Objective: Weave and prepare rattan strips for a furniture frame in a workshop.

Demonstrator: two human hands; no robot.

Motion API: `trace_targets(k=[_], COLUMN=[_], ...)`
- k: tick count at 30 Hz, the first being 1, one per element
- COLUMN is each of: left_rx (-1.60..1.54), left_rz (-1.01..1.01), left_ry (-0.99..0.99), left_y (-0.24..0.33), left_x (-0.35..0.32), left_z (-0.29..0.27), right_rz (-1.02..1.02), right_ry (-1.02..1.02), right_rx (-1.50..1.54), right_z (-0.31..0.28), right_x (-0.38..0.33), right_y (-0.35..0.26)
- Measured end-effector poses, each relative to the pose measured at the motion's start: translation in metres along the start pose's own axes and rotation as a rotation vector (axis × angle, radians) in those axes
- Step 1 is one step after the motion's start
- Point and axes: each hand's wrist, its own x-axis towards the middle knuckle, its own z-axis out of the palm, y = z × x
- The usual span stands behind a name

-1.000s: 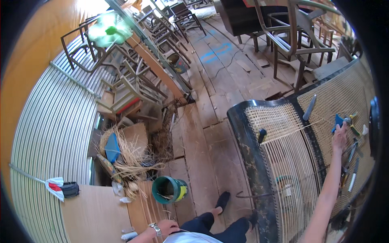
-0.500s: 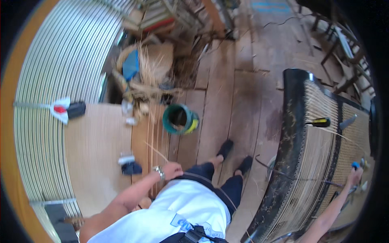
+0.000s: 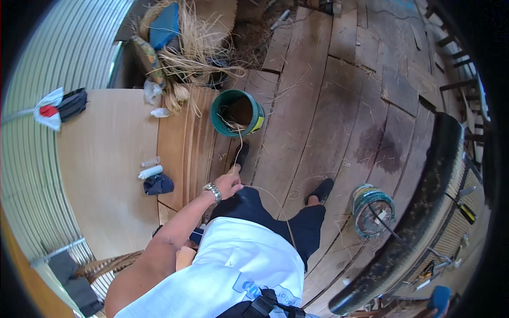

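My left hand [image 3: 229,186], with a metal watch on the wrist, is closed in a pinch at thigh height. It holds a thin pale cane strand [image 3: 271,195]. One stretch of the strand runs up to the green bucket [image 3: 216,117], where more strands hang inside. The other stretch crosses my dark shorts toward my shirt. At the lower right edge, only a sliver of my right hand [image 3: 446,309] shows. Its fingers are around a blue object [image 3: 439,298] whose kind I cannot make out.
A black frame with woven cane [image 3: 419,238] stands at right, a yellow-black screwdriver [image 3: 465,211] on it. Beside it sits a lidded green bucket [image 3: 373,212]. At left, a wooden board [image 3: 101,175] holds a white bottle [image 3: 150,172] and dark cloth [image 3: 158,184]. Cane bundles [image 3: 199,47] lie beyond.
The view has swung, so the cane frame sits farther right and the lidded bucket shows fully. My right hand has dropped toward the lower edge. My left hand keeps its pinch; my feet are farther apart.
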Motion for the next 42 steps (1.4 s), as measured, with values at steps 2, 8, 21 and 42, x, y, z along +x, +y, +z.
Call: trace_targets(k=[2,8,21,42], left_rx=[-0.034,-0.085,-0.273,-0.895], left_rz=[0.049,0.082,-0.106,-0.263], left_ry=[-0.012,-0.075,0.322,0.54], left_y=[-0.049,-0.198,-0.31,-0.31], left_x=[0.02,0.041,0.031,0.119], left_z=[0.001,0.0,0.046,-0.039], right_rz=[0.095,0.181,-0.598,0.928], right_ry=[-0.188,-1.064,-1.621,-1.985], right_rx=[0.33,0.784,-0.061,0.756], right_z=[0.059,0.364,0.862,0.703], right_x=[-0.041,-0.184,-0.438,-0.324], right_y=[-0.107,-0.417,-0.643,-0.664])
